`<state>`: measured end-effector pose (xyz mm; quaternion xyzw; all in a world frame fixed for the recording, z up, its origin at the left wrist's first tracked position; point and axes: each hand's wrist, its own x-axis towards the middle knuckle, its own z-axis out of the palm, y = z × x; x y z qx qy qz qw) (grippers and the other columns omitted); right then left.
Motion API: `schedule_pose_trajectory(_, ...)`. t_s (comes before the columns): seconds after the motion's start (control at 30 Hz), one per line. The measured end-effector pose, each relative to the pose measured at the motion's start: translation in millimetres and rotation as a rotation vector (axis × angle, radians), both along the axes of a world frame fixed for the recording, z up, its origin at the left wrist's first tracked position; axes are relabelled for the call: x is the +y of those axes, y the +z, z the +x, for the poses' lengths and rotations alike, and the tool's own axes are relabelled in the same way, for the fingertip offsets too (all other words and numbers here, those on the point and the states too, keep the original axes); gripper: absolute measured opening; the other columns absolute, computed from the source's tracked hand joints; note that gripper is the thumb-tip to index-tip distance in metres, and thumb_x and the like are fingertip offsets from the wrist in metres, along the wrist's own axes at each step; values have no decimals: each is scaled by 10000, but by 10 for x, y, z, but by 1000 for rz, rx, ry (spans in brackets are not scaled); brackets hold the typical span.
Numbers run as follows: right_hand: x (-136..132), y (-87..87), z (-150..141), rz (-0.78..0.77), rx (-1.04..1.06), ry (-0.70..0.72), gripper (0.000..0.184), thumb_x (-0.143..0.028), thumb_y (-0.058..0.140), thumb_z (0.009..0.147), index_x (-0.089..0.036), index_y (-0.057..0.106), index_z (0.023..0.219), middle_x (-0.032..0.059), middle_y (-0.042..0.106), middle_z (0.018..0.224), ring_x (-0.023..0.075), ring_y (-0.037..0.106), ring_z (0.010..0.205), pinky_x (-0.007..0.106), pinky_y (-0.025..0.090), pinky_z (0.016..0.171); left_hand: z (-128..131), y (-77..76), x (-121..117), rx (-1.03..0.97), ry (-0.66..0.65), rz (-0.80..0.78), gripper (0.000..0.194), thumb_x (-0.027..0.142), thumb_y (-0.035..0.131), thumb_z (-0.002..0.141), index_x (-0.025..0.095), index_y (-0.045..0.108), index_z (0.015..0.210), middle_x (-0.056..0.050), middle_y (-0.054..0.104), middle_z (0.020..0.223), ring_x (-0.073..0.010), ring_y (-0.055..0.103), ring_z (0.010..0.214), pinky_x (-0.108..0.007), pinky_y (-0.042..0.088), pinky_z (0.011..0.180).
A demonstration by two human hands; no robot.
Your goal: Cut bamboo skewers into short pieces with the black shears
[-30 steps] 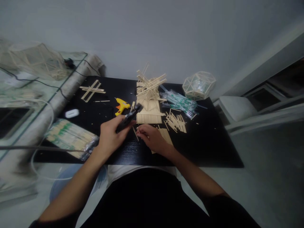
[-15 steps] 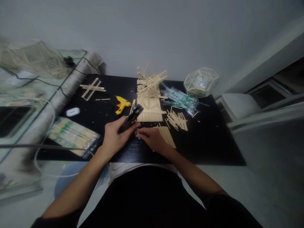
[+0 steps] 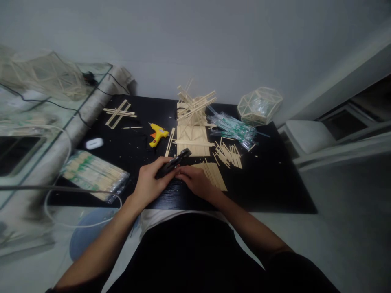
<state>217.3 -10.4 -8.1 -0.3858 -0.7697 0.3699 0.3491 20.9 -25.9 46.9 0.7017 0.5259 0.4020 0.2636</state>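
Note:
My left hand (image 3: 151, 179) is wrapped round a black hand tool (image 3: 172, 163), whose far end tilts up to the right; its exact kind is unclear. Touching or nearly touching it is my right hand (image 3: 197, 181), its fingers closed in a pinch. Whatever sits between those fingertips is hidden. Beside my right hand lies a flat row of thin wooden sticks (image 3: 215, 176). Just beyond both hands is a wooden mat of sticks (image 3: 192, 150), with a jumbled stick structure (image 3: 195, 106) on its far part. A yellow glue gun (image 3: 158, 135) rests to the left.
Short cut sticks (image 3: 228, 154) lie at right, near green-and-clear plastic wrappers (image 3: 235, 127). A faceted stick frame (image 3: 259, 106) stands at the back right. Crossed sticks (image 3: 119, 114), a white case (image 3: 94, 143) and a bagged stick pack (image 3: 94, 175) occupy the black table's (image 3: 269, 183) left.
The black tool has tipped lower and shifted slightly right, closer to my right fingers. A small pale piece seen at my right fingertips earlier is now hidden.

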Motion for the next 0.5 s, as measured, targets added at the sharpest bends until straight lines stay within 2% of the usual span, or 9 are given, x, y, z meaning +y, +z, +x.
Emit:
schedule_pose_trajectory(0.2, 3, -69, -10, 36, -19, -1, 146, -204, 603, 1016, -209, 749, 1008, 46, 760, 965, 175, 709, 903, 311, 543, 890, 11, 2, -36, -31, 5, -6, 237, 382, 750, 874, 206, 742, 1032, -30, 799, 962, -189, 738, 850, -279, 556, 825)
schedule_pose_trajectory(0.37, -12, -86, -27, 47, -19, 4, 131, -220, 602, 1026, -212, 732, 1017, 43, 751, 990, 169, 702, 939, 293, 534, 914, -138, 113, -152, -31, 51, -57, 306, 426, 637, 954, 195, 723, 1135, -50, 790, 1075, -227, 737, 970, -305, 546, 909)
schedule_pose_trajectory(0.5, -25, -65, -28, 40, -4, -6, 133, -219, 595, 1029, -221, 728, 1030, 44, 758, 1011, 174, 707, 957, 316, 537, 936, -341, 188, -260, 183, 90, -86, 297, 460, 592, 964, 208, 689, 1089, -42, 766, 948, -218, 709, 837, -290, 536, 782)
